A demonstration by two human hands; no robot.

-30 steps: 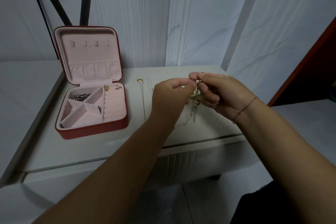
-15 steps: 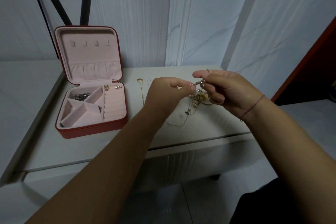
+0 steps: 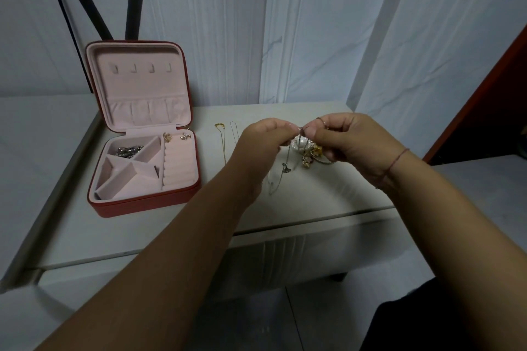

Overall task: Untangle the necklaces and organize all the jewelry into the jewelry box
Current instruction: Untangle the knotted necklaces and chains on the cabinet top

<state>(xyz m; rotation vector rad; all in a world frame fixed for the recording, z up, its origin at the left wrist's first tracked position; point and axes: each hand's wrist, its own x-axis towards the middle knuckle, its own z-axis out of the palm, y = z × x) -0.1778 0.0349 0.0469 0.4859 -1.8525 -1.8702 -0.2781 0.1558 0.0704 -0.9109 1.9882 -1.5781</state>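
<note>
Fingertips of my left hand (image 3: 263, 139) and right hand (image 3: 352, 145) are pinching the tangled necklaces (image 3: 300, 145) between them at centre frame, with charms dangling over the table (image 3: 313, 205). The jewelry box (image 3: 148, 204) is sitting open at left, and a gold chain (image 3: 223, 145) is lying between it and my hands.

Red jewelry box (image 3: 142, 205) with leather-like shell, matt pink velvety lining (image 3: 179, 168), shiny silver metal pieces (image 3: 129, 150), fine gold metal chain (image 3: 223, 142), thin silver metal necklace chain (image 3: 286, 169), glossy white pearl-like bead (image 3: 299, 143), smooth matt pale tabletop (image 3: 313, 196).

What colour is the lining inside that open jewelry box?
Pale pink lining, clearest in the head view.
</note>
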